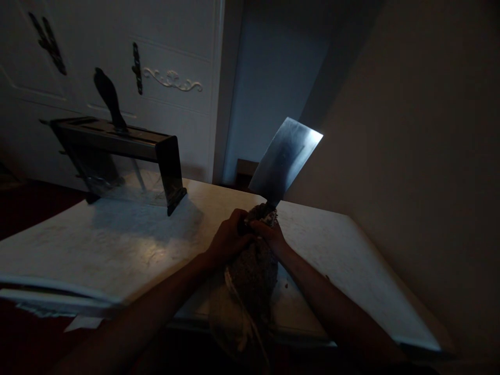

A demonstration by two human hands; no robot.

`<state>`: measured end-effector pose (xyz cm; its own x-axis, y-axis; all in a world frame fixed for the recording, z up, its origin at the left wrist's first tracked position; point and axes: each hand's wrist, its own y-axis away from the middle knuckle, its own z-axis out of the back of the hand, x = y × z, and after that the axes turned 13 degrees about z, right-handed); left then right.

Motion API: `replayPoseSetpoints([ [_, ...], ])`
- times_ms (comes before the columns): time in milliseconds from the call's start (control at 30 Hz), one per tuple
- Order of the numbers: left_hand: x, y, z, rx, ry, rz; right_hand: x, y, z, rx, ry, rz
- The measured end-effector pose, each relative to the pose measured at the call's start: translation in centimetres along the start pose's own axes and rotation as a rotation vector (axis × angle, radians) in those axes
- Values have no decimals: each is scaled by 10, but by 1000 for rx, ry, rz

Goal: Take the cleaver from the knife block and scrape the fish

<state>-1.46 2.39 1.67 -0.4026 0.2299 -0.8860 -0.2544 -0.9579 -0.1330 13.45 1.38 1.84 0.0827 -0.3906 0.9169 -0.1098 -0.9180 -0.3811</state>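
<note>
A cleaver (287,156) points up and away from me, its broad shiny blade bare. Its handle is wrapped in a dark, rough cloth (255,276), which hangs down over the table's front edge. My left hand (230,237) is closed on the cloth from the left side. From the right, my right hand (271,234) grips the cloth around the cleaver's handle, thumb across the top. The handle itself is hidden under the cloth and fingers.
A knife block (167,172) with clear sides and one black-handled knife (107,96) stands on the marble-like tabletop (328,234) at left. White cabinet doors (175,114) rise behind it. A plain wall (422,156) borders the right side. The room is dim.
</note>
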Motion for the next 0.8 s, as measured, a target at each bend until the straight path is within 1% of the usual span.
replayPoseSetpoints([
  [100, 2, -2, 2, 53, 78, -27, -3, 1, 2, 28, -21, 12],
  [200, 4, -4, 2, 58, 111, -41, -3, 1, 2, 46, -17, 4],
  [367, 5, -4, 1, 50, 82, -69, -1, 1, 0, 58, 21, 12],
  [500, 3, -3, 4, 105, 89, -89, -2, 0, 2, 31, 19, 44],
  [600, 4, -5, 5, 142, 84, -139, -1, -1, 1, 6, -21, 64],
  [800, 10, -10, 6, 153, -15, -179, 8, -5, -3, 28, -28, 93],
])
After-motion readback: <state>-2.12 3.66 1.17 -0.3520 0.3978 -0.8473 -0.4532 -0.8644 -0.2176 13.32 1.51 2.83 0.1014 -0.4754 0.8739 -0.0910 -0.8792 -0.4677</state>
